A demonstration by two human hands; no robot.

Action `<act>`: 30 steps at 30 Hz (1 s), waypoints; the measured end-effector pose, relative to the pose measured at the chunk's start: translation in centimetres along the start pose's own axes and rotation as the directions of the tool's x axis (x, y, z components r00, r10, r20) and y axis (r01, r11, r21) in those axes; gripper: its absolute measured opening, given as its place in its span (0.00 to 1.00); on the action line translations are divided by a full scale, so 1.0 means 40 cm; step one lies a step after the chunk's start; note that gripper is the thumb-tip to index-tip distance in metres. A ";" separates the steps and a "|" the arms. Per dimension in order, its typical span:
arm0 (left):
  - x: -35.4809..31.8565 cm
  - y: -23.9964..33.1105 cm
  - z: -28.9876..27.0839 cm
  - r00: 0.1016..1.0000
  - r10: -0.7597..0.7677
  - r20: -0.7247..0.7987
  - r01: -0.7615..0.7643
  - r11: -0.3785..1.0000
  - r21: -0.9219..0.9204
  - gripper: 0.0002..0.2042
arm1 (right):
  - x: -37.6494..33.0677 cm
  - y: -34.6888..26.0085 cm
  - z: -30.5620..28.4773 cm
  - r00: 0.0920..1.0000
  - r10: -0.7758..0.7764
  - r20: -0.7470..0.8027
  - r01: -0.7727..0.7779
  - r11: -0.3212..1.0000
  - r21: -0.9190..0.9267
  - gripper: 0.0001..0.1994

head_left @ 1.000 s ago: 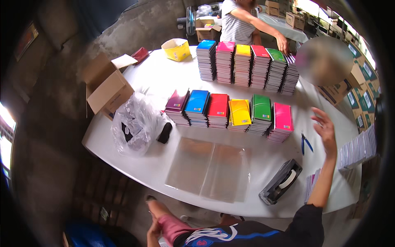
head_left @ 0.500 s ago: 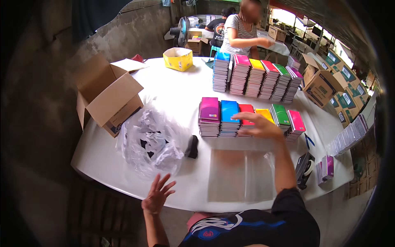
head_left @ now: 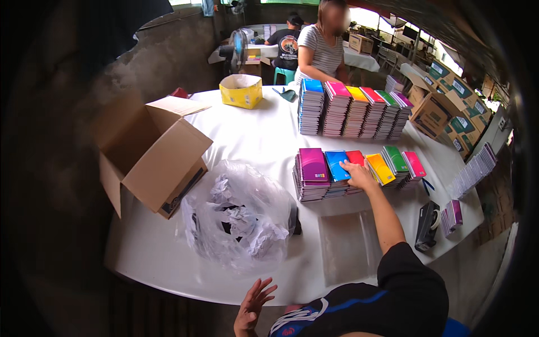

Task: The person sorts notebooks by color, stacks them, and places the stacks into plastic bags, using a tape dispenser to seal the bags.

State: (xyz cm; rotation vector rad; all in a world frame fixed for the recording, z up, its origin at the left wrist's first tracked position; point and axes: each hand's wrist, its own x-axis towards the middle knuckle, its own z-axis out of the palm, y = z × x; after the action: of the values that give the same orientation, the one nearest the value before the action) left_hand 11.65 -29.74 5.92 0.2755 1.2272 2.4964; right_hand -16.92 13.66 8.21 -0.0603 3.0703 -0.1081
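My right hand reaches over the near row of spiral notebooks, fingers stretched out. Its fingertips rest at the border of the blue notebook stack and the red notebook stack, partly covering the red one. Purple notebooks stand left of these, with yellow notebooks, green notebooks and pink notebooks to the right. Beneath my right forearm lie flat clear plastic sleeves. My left hand hovers open and empty by the table's front edge, near a clear plastic bag of crumpled paper.
A taller row of notebooks stands behind, with a person beyond it. An open carton sits at left, a yellow container farther back. A black tape dispenser and small purple notebooks are at right.
My right hand has come down onto the blue and red stacks. The view has shifted, and my left hand stays open. The person across has lowered the raised arm.
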 end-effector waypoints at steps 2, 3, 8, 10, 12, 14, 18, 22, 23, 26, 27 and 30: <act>0.064 -0.023 0.015 0.999 -0.021 0.039 0.022 1.000 -0.017 0.47 | 0.005 0.032 -0.020 0.996 -0.079 0.049 0.074 0.992 0.101 0.34; 0.114 -0.036 0.031 0.996 -0.060 0.067 0.062 0.998 -0.027 0.46 | 0.010 0.056 -0.024 0.995 -0.098 0.033 0.092 0.986 0.138 0.34; 0.391 -0.070 0.187 0.966 -0.222 0.130 0.192 0.958 0.211 0.37 | 0.015 0.079 -0.017 0.985 -0.171 -0.019 0.172 0.967 0.186 0.31; 0.501 -0.088 0.243 0.979 -0.135 0.153 0.102 0.973 0.205 0.33 | 0.017 0.050 -0.002 0.988 -0.155 0.019 0.154 0.987 0.041 0.31; 0.588 -0.109 0.308 0.990 -0.114 0.080 0.108 0.991 0.078 0.32 | -0.002 0.051 0.016 0.979 -0.082 -0.189 0.098 0.992 0.079 0.29; 0.641 -0.144 0.367 0.987 -0.149 -0.059 0.146 0.988 -0.057 0.37 | -0.045 0.045 -0.005 0.875 -0.062 -0.480 0.145 0.980 0.138 0.28; 0.696 -0.189 0.382 0.913 -0.265 0.309 0.403 0.702 -0.587 0.45 | -0.256 -0.029 -0.081 0.854 -0.253 -0.454 0.368 0.912 0.184 0.31; 0.680 -0.249 0.348 0.941 -0.315 0.122 0.337 0.902 -0.269 0.34 | -0.323 0.073 -0.151 0.751 -0.660 0.023 0.626 0.722 0.294 0.43; 0.678 -0.259 0.366 0.944 -0.297 0.143 0.320 0.929 -0.186 0.33 | -0.286 0.144 -0.157 0.791 -0.609 -0.061 0.587 0.726 0.359 0.50; 0.682 -0.286 0.412 0.953 -0.274 0.131 0.292 0.945 -0.150 0.33 | -0.232 0.292 -0.081 0.996 -0.084 -0.028 0.086 0.993 0.084 0.48; 0.687 -0.293 0.424 0.955 -0.272 0.119 0.289 0.943 -0.167 0.34 | -0.216 0.346 -0.019 0.997 -0.050 -0.064 0.052 0.998 0.026 0.48; 0.703 -0.327 0.442 0.938 -0.270 0.216 0.345 0.765 -0.543 0.34 | -0.175 0.456 0.156 0.946 -0.080 -0.314 0.023 0.983 -0.183 0.48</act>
State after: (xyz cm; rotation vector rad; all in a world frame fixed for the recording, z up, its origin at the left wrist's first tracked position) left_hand -5.76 1.43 6.87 0.0599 0.3759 2.3705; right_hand -10.19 31.68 1.18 -0.1468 3.3963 0.1725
